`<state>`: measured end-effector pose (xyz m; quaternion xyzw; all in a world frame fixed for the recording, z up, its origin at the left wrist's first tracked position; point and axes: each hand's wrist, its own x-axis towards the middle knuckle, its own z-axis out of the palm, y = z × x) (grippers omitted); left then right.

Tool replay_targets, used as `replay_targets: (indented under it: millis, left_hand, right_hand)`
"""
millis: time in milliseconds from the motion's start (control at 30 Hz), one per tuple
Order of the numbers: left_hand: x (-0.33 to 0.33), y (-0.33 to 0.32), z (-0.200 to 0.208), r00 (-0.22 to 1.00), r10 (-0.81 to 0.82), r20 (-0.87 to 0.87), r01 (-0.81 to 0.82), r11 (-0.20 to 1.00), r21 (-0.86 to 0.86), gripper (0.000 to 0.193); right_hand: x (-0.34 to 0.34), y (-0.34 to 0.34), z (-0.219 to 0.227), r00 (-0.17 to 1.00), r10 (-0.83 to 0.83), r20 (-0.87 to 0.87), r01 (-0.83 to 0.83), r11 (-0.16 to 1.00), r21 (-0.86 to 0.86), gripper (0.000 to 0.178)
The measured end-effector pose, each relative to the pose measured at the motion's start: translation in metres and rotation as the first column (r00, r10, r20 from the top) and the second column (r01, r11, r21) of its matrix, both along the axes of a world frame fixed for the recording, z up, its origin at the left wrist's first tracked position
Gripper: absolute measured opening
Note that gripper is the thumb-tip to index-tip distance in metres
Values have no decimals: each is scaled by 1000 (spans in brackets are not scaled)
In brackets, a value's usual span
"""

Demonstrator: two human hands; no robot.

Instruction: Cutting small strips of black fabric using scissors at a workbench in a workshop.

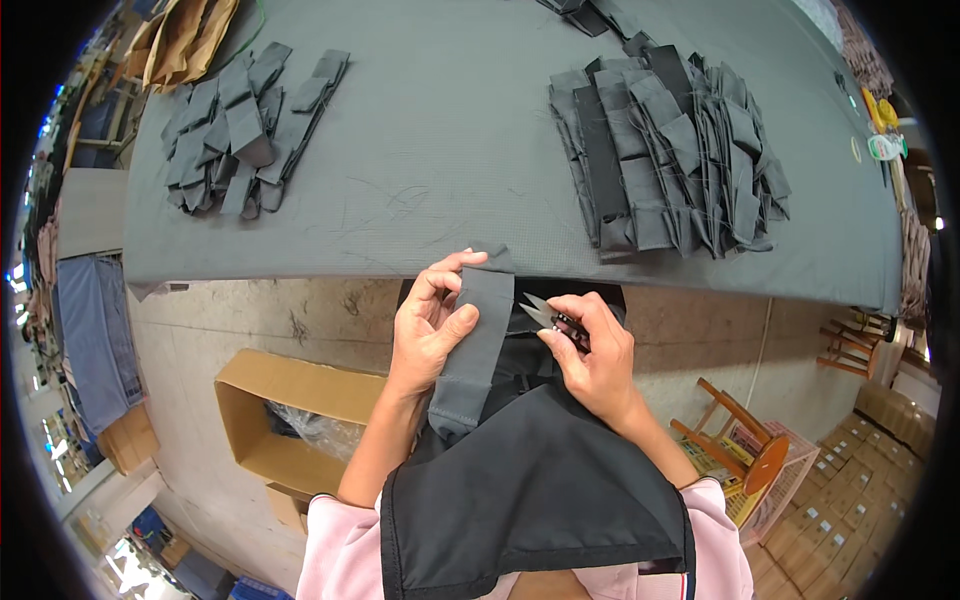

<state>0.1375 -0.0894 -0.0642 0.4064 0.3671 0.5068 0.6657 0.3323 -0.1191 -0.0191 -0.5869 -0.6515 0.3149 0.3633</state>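
Note:
My left hand (pixel 432 325) is closed on a dark grey fabric strip (pixel 482 325), its thumb pressed on the cloth. The strip hangs from the table's front edge down toward my lap, with a stitched, folded lower end. To its right, my right hand (pixel 592 345) grips small black-handled thread snips (pixel 543 311). Their two pointed blades are apart and aim up and left, close to the strip without visibly touching it. On the grey-covered table (pixel 420 130) lie a pile of strips (pixel 235 140) at the left and a larger pile of strips (pixel 660 150) at the right.
Loose thread ends (pixel 405 197) lie on the table between the piles. A brown paper bag (pixel 180 40) stands at the far left. On the floor are an open cardboard box (pixel 245 385) with clear plastic inside, and a wooden stool (pixel 765 462) by a pink crate (pixel 790 485).

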Motion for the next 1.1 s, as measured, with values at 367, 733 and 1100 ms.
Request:
replay_targets:
  millis: [367, 733, 1100]
  left_hand:
    - [1, 1, 5, 1000, 10, 25, -10, 1000, -11, 30]
    - [1, -1, 5, 999, -17, 46, 16, 1000, 26, 30]
    - [0, -1, 3, 998, -19, 56, 18, 999, 28, 30]
  right_hand:
    - [3, 0, -2, 999, 1, 49, -10, 984, 176, 28]
    - [-3, 0, -5, 999, 45, -28, -41, 992, 120, 22]
    - [0, -2, -8, 999, 25, -27, -21, 991, 134, 19]
